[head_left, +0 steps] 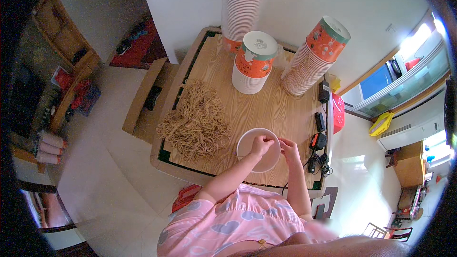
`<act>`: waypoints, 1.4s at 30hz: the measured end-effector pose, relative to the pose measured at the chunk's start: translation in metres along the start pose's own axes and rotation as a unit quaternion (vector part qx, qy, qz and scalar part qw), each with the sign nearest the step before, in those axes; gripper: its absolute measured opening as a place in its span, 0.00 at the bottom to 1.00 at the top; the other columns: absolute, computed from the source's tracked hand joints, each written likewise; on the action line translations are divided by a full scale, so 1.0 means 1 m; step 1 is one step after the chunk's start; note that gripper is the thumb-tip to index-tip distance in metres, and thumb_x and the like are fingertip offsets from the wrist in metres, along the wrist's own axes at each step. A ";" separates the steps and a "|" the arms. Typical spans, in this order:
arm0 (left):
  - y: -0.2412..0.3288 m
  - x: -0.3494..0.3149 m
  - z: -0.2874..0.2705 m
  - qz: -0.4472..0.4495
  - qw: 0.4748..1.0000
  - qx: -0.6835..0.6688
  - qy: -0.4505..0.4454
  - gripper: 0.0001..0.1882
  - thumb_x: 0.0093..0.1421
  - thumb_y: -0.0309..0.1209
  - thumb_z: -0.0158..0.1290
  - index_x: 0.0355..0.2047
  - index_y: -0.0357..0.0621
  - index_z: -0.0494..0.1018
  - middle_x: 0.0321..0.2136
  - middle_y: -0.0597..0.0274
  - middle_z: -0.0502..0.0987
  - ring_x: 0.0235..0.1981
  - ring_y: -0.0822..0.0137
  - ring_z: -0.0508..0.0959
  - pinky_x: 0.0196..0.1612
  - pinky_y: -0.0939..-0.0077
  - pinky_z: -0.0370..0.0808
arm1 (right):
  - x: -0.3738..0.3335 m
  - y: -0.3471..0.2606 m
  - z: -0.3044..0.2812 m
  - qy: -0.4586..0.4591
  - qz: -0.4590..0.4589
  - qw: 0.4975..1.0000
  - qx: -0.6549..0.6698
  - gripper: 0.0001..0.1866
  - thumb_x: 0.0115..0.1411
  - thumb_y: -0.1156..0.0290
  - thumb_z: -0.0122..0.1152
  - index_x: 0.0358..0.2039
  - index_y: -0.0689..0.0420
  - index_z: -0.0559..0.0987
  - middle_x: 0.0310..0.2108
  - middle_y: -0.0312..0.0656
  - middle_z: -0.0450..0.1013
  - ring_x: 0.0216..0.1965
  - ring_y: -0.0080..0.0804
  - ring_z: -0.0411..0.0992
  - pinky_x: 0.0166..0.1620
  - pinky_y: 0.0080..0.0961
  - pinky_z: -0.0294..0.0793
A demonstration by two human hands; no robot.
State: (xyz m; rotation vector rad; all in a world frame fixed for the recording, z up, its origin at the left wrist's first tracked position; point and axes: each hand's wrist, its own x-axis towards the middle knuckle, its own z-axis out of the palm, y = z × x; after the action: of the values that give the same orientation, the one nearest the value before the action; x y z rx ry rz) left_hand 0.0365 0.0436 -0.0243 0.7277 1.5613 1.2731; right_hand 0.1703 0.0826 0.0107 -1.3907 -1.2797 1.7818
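A white paper bucket (267, 166) sits at the table's near edge, its mouth toward me. My left hand (262, 146) reaches over the rim into it, fingers pinched together near the right wall. Just outside that wall, my right hand (289, 150) has its fingers closed close to the rim. Whatever lies between the fingers of either hand is too small to make out. Left of the bucket lies a loose heap of tan cords (197, 126).
Upside-down printed paper buckets (257, 64) form a short stack behind. A tall stack (245, 4) and a leaning stack with cords on its side (309, 57) flank it. Black adapters and cables (319, 140) line the right edge. An open cardboard box (150, 97) adjoins the table's left.
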 end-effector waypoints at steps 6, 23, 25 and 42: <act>-0.002 0.003 0.004 0.007 1.000 -0.011 -0.007 0.08 0.44 0.30 0.56 0.24 0.38 0.76 0.23 0.58 0.77 0.25 0.69 0.76 0.30 0.76 0.71 | 0.011 0.010 -0.010 -0.032 0.044 0.997 0.055 0.14 0.54 0.64 0.55 0.38 0.59 0.75 0.31 0.34 0.73 0.30 0.22 0.70 0.31 0.17 0.68; -0.010 0.007 0.001 0.004 0.999 -0.040 -0.011 0.09 0.46 0.30 0.55 0.27 0.39 0.76 0.23 0.59 0.77 0.26 0.69 0.77 0.31 0.76 0.71 | 0.019 0.003 0.000 -0.103 0.049 0.981 0.159 0.14 0.57 0.70 0.51 0.42 0.62 0.71 0.33 0.38 0.72 0.30 0.21 0.71 0.30 0.15 0.70; -0.008 0.006 0.001 -0.002 1.000 -0.022 0.001 0.08 0.47 0.30 0.55 0.27 0.39 0.76 0.23 0.59 0.77 0.25 0.70 0.76 0.30 0.76 0.71 | 0.019 0.002 -0.001 -0.103 0.049 0.980 0.160 0.14 0.57 0.70 0.51 0.43 0.63 0.70 0.32 0.38 0.72 0.30 0.21 0.71 0.30 0.15 0.70; 0.002 0.003 -0.002 0.002 0.999 -0.049 -0.017 0.08 0.48 0.30 0.55 0.26 0.38 0.76 0.22 0.61 0.77 0.24 0.71 0.75 0.29 0.77 0.70 | 0.035 0.019 -0.011 -0.096 0.031 0.988 0.119 0.10 0.57 0.67 0.52 0.35 0.59 0.72 0.28 0.34 0.71 0.28 0.21 0.69 0.31 0.14 0.68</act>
State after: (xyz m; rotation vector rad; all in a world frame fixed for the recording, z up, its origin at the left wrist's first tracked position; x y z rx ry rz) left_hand 0.0333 0.0458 -0.0233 0.6861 1.4608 1.3241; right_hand 0.1716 0.1078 -0.0216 -1.1603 -1.0819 2.0761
